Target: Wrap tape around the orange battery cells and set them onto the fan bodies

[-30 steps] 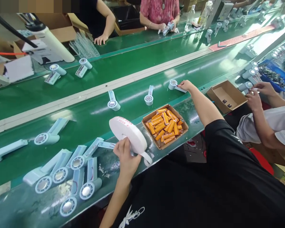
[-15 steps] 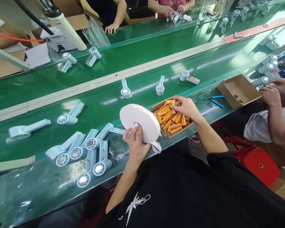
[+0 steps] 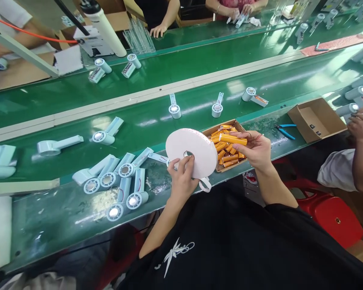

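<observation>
A: Item one, right hand [image 3: 255,150]?

B: Fingers closed around one orange cylindrical battery [image 3: 233,139], held just above the near edge of the cardboard tray [image 3: 233,123]. Long axis roughly level, running left to right across the view; one end points left toward the tape roll, the other sits inside the palm. Thin dark wires trail off it near the fingers.

A: Item two, left hand [image 3: 183,177]?

B: Pinching a white tape roll [image 3: 191,152] at its centre hole, thumb and fingers pressed on the core. The roll stands nearly on edge, flat face toward the camera, just left of the battery and partly covering the tray's left corner. A loose tail of tape [image 3: 205,185] curls beneath it.

A: Tray contents?

B: Many more orange batteries [image 3: 226,157], heaped at mixed angles. The tray rests on the near rail of the green conveyor belt [image 3: 199,76].

A: Neighbouring stock?

B: A cluster of pale blue fan housings [image 3: 115,181] left of the hands, round heads mostly toward the person. Three single housings [image 3: 218,106] lie farther out on the belt. Blue-handled pliers [image 3: 286,131] and an open cardboard box [image 3: 316,119] sit to the right.

A: Other persons?

B: A co-worker's hands [image 3: 361,123] at the right edge; another hand [image 3: 158,30] rests flat on the far side of the line.
</observation>
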Tool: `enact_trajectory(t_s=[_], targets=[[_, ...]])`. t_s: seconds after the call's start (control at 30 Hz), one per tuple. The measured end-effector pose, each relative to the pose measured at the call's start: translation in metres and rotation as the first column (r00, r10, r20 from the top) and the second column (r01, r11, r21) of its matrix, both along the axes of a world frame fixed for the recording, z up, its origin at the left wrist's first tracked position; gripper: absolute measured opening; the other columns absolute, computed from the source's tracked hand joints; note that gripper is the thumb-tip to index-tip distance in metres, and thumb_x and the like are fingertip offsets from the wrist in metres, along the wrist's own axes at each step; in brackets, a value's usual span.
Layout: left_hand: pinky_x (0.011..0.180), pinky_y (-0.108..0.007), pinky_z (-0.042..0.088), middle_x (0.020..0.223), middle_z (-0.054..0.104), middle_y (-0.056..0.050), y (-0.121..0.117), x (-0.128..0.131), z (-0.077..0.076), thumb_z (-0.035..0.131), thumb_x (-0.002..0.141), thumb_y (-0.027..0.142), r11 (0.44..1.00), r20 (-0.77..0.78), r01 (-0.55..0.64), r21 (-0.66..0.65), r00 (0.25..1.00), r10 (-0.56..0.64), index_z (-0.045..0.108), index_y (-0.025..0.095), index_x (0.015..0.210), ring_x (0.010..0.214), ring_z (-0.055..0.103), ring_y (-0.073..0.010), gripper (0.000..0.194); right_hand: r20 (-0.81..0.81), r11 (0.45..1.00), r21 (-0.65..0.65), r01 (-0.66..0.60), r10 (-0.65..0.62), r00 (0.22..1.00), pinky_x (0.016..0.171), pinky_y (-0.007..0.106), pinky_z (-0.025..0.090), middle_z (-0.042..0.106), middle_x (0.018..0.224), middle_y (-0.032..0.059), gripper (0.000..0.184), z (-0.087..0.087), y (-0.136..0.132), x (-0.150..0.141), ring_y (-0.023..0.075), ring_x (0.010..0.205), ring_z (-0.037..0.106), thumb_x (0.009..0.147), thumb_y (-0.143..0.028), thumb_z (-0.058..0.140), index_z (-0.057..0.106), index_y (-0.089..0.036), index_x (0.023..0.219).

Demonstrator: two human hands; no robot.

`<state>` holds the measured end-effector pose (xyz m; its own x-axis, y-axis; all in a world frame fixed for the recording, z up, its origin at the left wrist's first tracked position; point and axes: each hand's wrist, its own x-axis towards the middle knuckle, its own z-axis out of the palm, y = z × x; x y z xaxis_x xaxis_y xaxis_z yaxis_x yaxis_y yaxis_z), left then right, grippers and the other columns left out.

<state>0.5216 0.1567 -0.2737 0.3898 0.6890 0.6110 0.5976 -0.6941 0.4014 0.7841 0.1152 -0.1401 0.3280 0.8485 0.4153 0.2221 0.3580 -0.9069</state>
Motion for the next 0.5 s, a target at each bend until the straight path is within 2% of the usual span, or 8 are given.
enact_trajectory(t_s=[0.2, 0.33, 0.43, 0.5], targets=[[0.122, -0.059, 0.037, 0.142, 0.070, -0.018, -0.005, 0.004, 0.003, 0.073, 0.078, 0.012, 0.999, -0.023, 0.023, -0.034, 0.999, -0.024, 0.065, 0.018, 0.149, 0.138, 0.052, -0.0412, 0.072, 0.057, 0.992, 0.104, 0.066, -0.072, 0.996, 0.115, 0.054, 0.067, 0.087, 0.116, 0.0031, 0.028, -0.014, -0.001, -0.015, 0.0300, 0.119, 0.084, 0.084, -0.046, 0.097, 0.077, -0.030, 0.095], [0.120, -0.056, 0.038, 0.141, 0.071, -0.019, -0.007, 0.006, 0.008, 0.072, 0.078, 0.011, 1.000, -0.009, 0.010, -0.007, 1.000, -0.010, 0.065, 0.017, 0.150, 0.134, 0.054, -0.0398, 0.072, 0.049, 0.980, 0.169, 0.108, -0.118, 0.992, 0.109, 0.049, 0.071, 0.088, 0.122, 0.0033, 0.018, -0.032, -0.011, -0.030, 0.0281, 0.120, 0.084, 0.089, -0.036, 0.093, 0.079, -0.030, 0.100], [0.118, -0.055, 0.038, 0.140, 0.073, -0.018, -0.007, 0.005, 0.011, 0.074, 0.081, 0.013, 0.999, -0.009, -0.042, -0.030, 0.999, 0.042, 0.069, 0.017, 0.147, 0.131, 0.053, -0.0393, 0.067, 0.109, 0.988, 0.117, 0.105, -0.118, 0.987, 0.107, 0.044, 0.071, 0.087, 0.125, 0.0061, 0.014, -0.042, -0.019, -0.039, 0.0284, 0.118, 0.084, 0.090, -0.036, 0.092, 0.083, -0.027, 0.097], [0.117, -0.055, 0.037, 0.140, 0.074, -0.017, -0.005, 0.003, 0.013, 0.074, 0.084, 0.015, 0.997, -0.022, -0.069, -0.036, 0.997, 0.068, 0.072, 0.019, 0.146, 0.130, 0.052, -0.0393, 0.063, 0.096, 0.995, 0.025, 0.101, -0.103, 0.990, 0.110, 0.043, 0.070, 0.086, 0.129, 0.0070, 0.021, -0.042, -0.020, -0.038, 0.0282, 0.119, 0.084, 0.091, -0.041, 0.091, 0.086, -0.027, 0.106]])
